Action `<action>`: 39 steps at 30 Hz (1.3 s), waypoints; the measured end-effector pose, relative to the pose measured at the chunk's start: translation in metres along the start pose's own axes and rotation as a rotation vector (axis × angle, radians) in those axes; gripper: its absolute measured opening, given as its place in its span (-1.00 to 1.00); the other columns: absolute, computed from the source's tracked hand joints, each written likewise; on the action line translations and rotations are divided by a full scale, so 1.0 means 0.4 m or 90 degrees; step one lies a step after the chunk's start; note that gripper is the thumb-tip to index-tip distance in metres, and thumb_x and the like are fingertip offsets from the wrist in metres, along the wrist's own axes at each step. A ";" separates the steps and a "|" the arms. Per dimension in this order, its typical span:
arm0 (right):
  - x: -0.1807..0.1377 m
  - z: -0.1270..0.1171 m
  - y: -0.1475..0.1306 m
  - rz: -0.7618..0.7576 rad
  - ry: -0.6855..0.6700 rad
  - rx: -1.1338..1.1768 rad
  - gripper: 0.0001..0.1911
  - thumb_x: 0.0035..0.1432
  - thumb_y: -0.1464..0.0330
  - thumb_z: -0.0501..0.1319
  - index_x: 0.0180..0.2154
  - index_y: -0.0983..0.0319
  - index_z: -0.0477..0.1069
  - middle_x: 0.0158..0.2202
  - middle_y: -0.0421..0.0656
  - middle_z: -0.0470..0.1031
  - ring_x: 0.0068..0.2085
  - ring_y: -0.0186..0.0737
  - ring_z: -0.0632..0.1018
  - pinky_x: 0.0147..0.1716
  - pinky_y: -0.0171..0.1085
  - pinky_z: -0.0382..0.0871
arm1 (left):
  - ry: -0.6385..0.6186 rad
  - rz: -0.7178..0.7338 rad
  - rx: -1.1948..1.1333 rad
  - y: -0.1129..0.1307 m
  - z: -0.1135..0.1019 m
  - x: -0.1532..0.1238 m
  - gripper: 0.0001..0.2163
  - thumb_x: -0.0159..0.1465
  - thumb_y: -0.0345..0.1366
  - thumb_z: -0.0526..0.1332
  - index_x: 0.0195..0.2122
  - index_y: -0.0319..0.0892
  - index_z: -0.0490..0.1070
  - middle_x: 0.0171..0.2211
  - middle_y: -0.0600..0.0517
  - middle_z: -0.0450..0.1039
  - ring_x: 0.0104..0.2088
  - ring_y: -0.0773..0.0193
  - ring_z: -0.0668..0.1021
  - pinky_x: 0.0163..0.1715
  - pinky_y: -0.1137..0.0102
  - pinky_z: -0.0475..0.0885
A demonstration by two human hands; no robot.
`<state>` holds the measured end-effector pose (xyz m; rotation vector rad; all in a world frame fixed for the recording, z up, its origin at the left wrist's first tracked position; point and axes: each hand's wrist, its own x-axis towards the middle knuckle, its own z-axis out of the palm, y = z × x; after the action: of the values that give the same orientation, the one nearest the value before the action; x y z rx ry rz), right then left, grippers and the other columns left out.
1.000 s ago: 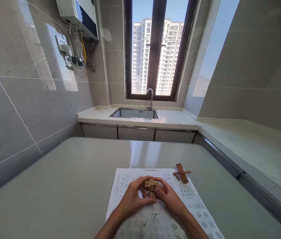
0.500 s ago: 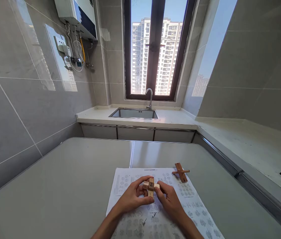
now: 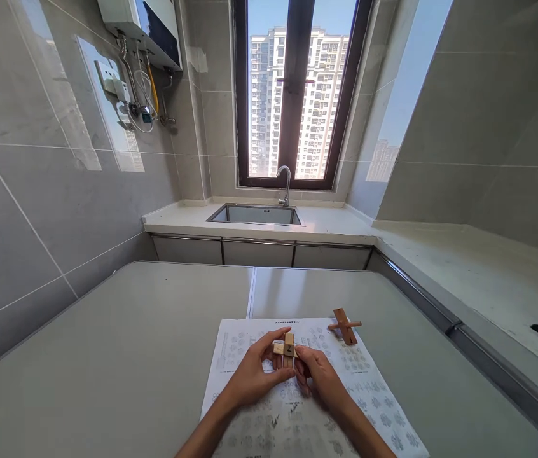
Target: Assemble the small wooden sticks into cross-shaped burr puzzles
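Both my hands hold a small wooden interlocking puzzle just above a printed instruction sheet on the grey table. My left hand pinches the puzzle from the left with thumb and fingers. From the right, my right hand grips it with fingers curled. The puzzle's light wooden bars cross each other, and a dark mark shows on one upright bar. A second, darker wooden cross-shaped piece lies on the sheet's far right corner, apart from my hands.
The grey table has a seam down its middle. Beyond it a counter with a steel sink and tap runs under a window. A white counter lies along the right; tiled wall and a water heater on the left.
The puzzle has been turned in my hands, so an upright bar with a dark mark now faces me. My hands shifted slightly away from me on the sheet.
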<state>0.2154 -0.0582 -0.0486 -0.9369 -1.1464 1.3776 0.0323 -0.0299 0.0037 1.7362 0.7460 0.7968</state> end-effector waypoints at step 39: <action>0.044 -0.130 0.016 0.063 0.181 0.531 -0.79 0.24 0.23 0.31 -0.36 0.15 0.36 -0.49 -0.27 0.35 -0.57 -0.39 0.37 -0.71 -0.47 0.29 | 0.120 -0.033 0.221 -0.037 0.014 0.010 -0.77 0.37 -0.14 0.18 -0.15 -0.15 0.53 -0.32 0.01 0.54 -0.38 0.25 0.47 -0.33 0.38 0.38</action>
<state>0.2617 -0.0336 -0.0658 -0.5452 -0.2449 1.5438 0.0377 -0.0258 -0.0112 1.9550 1.1048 0.8406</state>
